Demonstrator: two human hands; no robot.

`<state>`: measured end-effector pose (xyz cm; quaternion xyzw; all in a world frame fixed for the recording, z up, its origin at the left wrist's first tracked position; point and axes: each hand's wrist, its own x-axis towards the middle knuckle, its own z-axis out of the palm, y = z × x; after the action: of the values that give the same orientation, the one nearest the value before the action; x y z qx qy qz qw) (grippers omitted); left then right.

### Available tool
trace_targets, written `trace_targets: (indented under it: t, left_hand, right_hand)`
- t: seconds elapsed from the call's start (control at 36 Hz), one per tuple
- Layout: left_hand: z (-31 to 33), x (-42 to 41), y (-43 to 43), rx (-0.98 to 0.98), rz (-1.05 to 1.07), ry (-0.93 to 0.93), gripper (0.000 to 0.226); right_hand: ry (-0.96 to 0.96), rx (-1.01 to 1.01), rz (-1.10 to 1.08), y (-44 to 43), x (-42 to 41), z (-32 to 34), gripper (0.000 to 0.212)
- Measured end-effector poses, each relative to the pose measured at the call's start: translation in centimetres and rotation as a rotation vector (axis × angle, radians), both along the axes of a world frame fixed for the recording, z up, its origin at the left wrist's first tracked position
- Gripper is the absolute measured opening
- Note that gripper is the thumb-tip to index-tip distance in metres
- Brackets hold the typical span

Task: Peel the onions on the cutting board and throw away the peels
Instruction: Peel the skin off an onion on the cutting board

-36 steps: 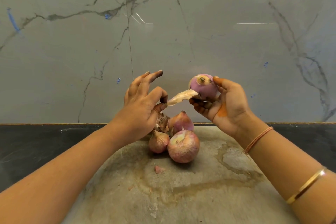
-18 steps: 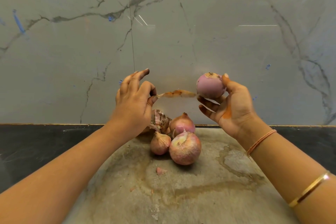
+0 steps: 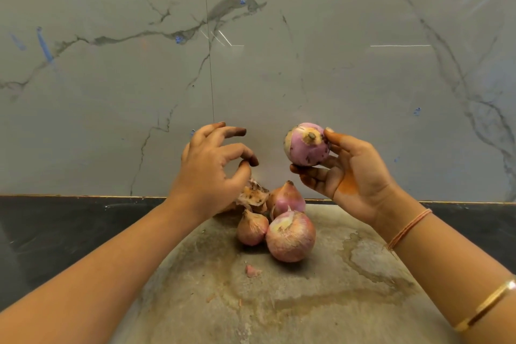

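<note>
Right hand (image 3: 351, 176) grips a peeled onion (image 3: 306, 145) (root end showing) above three onions (image 3: 290, 236) on the board (image 3: 279, 301); left hand (image 3: 212, 167) fingers (image 3: 252, 160) pinch together, whether on peel is unclear.

A kitchen: grey veined marble wall (image 3: 335, 78) at 12 o'clock, black stone counter (image 3: 69, 226) at 9 o'clock, stained cutting board (image 3: 321, 301) with pink onions (image 3: 290, 236).

head cam | forward-down | close above cutting board (image 3: 307, 315) | faces wall (image 3: 335, 78)
</note>
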<state>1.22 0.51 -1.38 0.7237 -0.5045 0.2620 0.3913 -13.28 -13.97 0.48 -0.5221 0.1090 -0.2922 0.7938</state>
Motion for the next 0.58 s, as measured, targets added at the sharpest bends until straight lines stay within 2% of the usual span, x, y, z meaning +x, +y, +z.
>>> trace_targets:
  t: [0.08,0.19,0.28,0.44,0.58]
  left_hand:
    - [0.0,-0.5,-0.1,-0.012,-0.018,0.011,0.047]
    - [0.0,-1.0,-0.2,-0.008,-0.038,0.019,0.057]
    - [-0.1,-1.0,-0.3,-0.030,-0.068,0.055,0.055]
    - [0.0,-1.4,-0.3,-0.036,-0.136,0.065,0.036]
    - [0.1,-1.4,-0.3,-0.063,-0.149,0.066,0.036]
  right_hand:
    - [0.016,-0.053,0.034,0.3,0.0,0.0,0.027]
    - [0.053,-0.137,0.086,0.7,0.0,-0.2,0.027]
    - [0.061,-0.202,0.112,1.0,0.0,-0.2,0.028]
    - [0.019,-0.275,0.155,1.1,-0.1,-0.2,0.034]
    - [0.016,-0.290,0.190,1.3,-0.1,-0.3,0.040]
